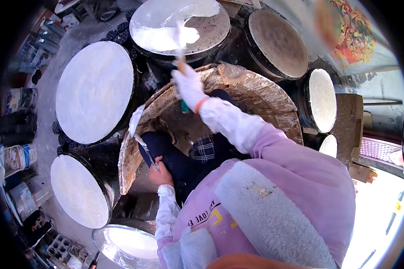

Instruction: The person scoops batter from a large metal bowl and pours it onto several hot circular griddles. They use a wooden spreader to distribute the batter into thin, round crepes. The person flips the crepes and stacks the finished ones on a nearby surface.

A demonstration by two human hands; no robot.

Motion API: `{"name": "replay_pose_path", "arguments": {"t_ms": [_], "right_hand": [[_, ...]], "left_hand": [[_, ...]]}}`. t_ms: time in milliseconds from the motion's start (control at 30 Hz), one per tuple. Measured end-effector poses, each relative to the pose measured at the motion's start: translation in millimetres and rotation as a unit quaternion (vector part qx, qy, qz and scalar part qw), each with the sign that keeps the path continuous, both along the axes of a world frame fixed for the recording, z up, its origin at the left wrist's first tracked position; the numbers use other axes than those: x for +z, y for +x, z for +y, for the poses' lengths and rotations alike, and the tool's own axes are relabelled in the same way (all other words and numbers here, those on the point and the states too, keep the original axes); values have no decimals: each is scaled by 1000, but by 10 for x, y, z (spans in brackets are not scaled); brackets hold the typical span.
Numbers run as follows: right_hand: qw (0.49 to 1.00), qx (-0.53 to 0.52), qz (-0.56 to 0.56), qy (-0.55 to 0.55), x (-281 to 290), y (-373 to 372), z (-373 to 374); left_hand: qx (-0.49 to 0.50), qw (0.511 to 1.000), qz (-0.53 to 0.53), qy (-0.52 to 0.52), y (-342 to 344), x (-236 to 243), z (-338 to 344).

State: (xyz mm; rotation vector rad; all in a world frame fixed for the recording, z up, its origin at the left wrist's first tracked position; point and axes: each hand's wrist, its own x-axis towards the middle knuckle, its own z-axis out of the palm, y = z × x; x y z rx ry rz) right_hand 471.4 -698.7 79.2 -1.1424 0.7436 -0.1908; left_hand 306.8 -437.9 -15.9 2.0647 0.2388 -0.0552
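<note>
My right hand (188, 85), in a white glove, grips a wooden-handled spreader (180, 54), its upper part blurred and whitish. Under the spreader's head, wet white batter (161, 39) covers the left and upper parts of a round griddle (213, 32), whose right part shows bare brown. My bare left hand (160, 174) is closed on the metal handle of a scraper (149, 154) beside my left knee. White batter coats the scraper's far end, which lies against the rim of a curved cardboard surround (274, 96). The surround is crusted with dried batter.
White-covered griddles on black drum stoves stand left (94, 92), lower left (79, 190) and right (322, 101). A bare brown griddle (277, 44) is at upper right. Near the bottom is a shiny metal basin (121, 242); a perforated briquette block (60, 246) lies at lower left.
</note>
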Motion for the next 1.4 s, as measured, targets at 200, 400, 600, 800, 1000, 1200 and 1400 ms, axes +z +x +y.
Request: {"name": "replay_pose_path", "arguments": {"t_ms": [200, 400, 600, 800, 1000, 1200, 1400], "right_hand": [[991, 84, -61, -84, -290, 980, 509], [995, -19, 0, -99, -210, 350, 518], [999, -30, 35, 24, -65, -326, -58], [986, 141, 4, -87, -67, -306, 100], [984, 123, 75, -109, -250, -723, -401], [988, 132, 68, -34, 156, -960, -1330], [959, 250, 61, -121, 124, -1157, -693]], "left_hand": [[-23, 1000, -6, -10, 14, -19, 8], [-22, 999, -17, -19, 20, -81, 21], [-22, 999, -27, 6, -39, -20, 59], [-35, 999, -32, 13, -29, -43, -19], [-65, 996, -7, 53, 32, -72, -169], [-104, 990, -60, 80, 78, -75, -292], [-113, 987, -2, 116, 136, -80, -371]]}}
